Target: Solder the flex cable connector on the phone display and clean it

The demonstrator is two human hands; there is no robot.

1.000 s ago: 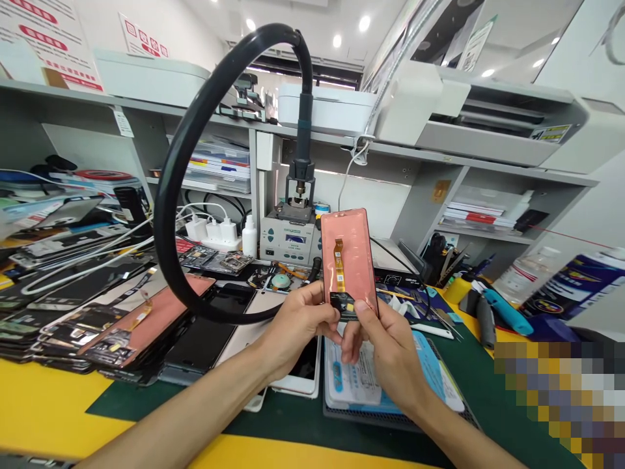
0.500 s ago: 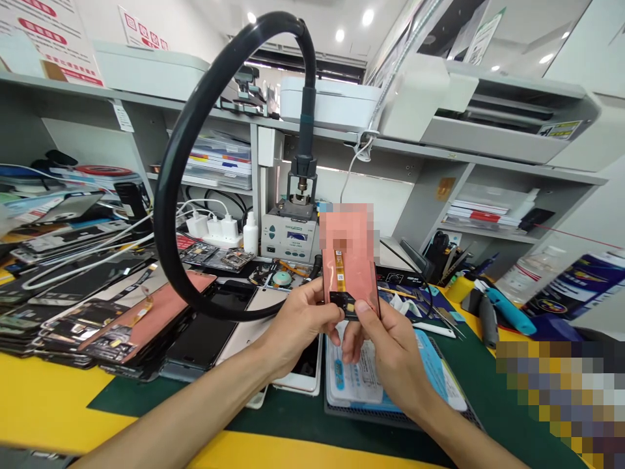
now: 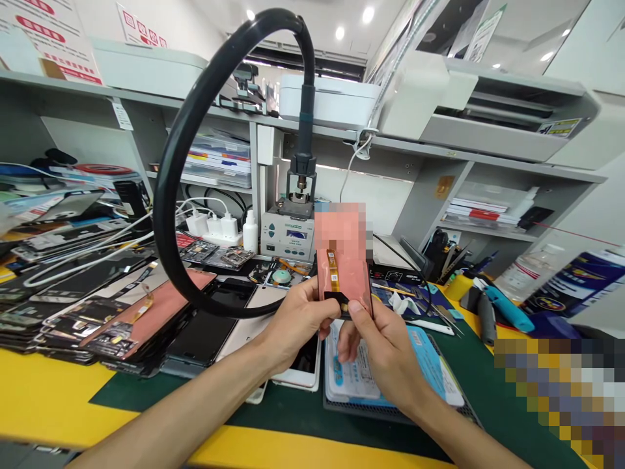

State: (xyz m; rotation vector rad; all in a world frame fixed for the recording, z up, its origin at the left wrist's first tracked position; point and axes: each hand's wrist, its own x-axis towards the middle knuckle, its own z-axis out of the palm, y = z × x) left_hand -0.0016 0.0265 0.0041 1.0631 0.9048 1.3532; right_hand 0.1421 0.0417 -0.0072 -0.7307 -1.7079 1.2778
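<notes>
Both my hands hold up a phone screen panel [image 3: 346, 273] with a pink backing, its upper part blurred out. An orange flex cable [image 3: 334, 270] runs down its middle to a black tab [image 3: 336, 298] at the lower end. My left hand [image 3: 303, 319] grips the panel's lower left edge, and my right hand [image 3: 383, 348] pinches its lower right corner. Below my hands lie a white phone [image 3: 305, 368] and a blue-and-white printed sheet [image 3: 356, 378] on a dark tray.
Stacked phone screens [image 3: 97, 319] cover the bench's left side. A black gooseneck hose [image 3: 180, 163] arcs up to a bench machine [image 3: 288, 238] behind the panel. Tools and a bottle [image 3: 517, 280] lie at right, with shelves and a printer [image 3: 493, 111] above.
The panel has shifted slightly left and down in my hands, with its top tilted a little more to the left. The whole view has also moved slightly.
</notes>
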